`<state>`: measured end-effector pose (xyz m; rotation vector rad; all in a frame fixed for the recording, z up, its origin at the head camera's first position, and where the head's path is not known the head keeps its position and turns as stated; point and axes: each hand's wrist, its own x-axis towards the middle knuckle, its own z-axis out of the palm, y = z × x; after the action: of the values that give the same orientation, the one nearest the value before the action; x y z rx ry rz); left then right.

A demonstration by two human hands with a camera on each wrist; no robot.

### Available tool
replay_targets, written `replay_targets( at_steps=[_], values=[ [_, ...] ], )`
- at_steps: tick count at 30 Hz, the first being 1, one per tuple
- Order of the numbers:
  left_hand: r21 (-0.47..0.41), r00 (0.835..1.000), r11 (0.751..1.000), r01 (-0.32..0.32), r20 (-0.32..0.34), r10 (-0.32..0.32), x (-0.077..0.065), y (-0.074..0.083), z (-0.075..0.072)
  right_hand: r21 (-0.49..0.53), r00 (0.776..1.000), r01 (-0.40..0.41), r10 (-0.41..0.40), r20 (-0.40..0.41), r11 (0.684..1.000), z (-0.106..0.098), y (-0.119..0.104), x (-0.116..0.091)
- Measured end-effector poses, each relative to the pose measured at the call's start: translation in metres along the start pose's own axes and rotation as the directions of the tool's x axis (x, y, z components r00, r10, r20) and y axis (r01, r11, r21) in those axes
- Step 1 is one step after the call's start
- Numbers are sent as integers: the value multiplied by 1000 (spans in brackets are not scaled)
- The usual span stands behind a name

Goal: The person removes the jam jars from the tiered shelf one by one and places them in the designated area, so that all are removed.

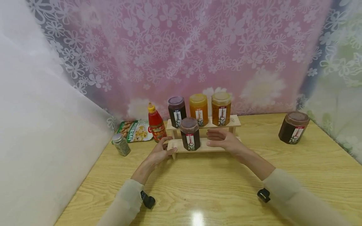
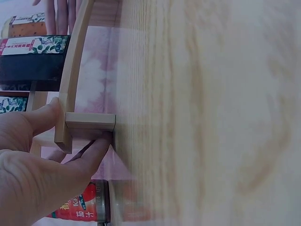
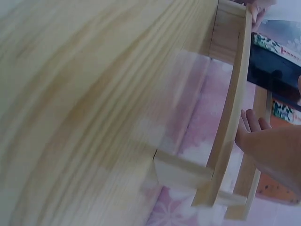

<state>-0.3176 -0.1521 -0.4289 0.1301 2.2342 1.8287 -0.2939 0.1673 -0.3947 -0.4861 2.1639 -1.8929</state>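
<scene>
A two-step wooden rack [image 1: 209,147] stands on the table, bearing jars with pale lids. My left hand [image 1: 162,153] grips the left end of its lower step; in the left wrist view the thumb lies on the board and the fingers curl by the leg [image 2: 90,121]. On that step sits a dark jar [image 1: 190,135]. To its right my right hand [image 1: 223,141] is held over the step with fingers extended, apart from the jar and holding nothing. Behind, on the upper step, stand a purple-lidded dark jar [image 1: 176,113], an orange jar [image 1: 199,108] and an amber jar [image 1: 221,108].
Left of the rack stand a red sauce bottle [image 1: 157,124] with a yellow cap, a green-and-white food packet [image 1: 138,131] lying flat, and a small spice jar [image 1: 121,145]. Another dark jar [image 1: 293,128] is at the far right, near a floral curtain [image 1: 336,81].
</scene>
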Motion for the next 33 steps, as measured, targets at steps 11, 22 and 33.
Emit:
replay_targets(
  at_steps=[11, 22, 33],
  values=[
    [-17, 1000, 1000, -10, 16, 10, 2, 0, 0, 31, 1000, 22, -21, -20, 999, 27, 1, 20],
    [-14, 1000, 1000, -12, 13, 12, 1, 1, -1, -46, 988, 75, -80, -135, 996, 65, 4, 39],
    [-17, 1000, 1000, -12, 10, 12, 1, -1, 0, -265, 941, -20, -72, -332, 964, 89, 5, 47]
  ],
)
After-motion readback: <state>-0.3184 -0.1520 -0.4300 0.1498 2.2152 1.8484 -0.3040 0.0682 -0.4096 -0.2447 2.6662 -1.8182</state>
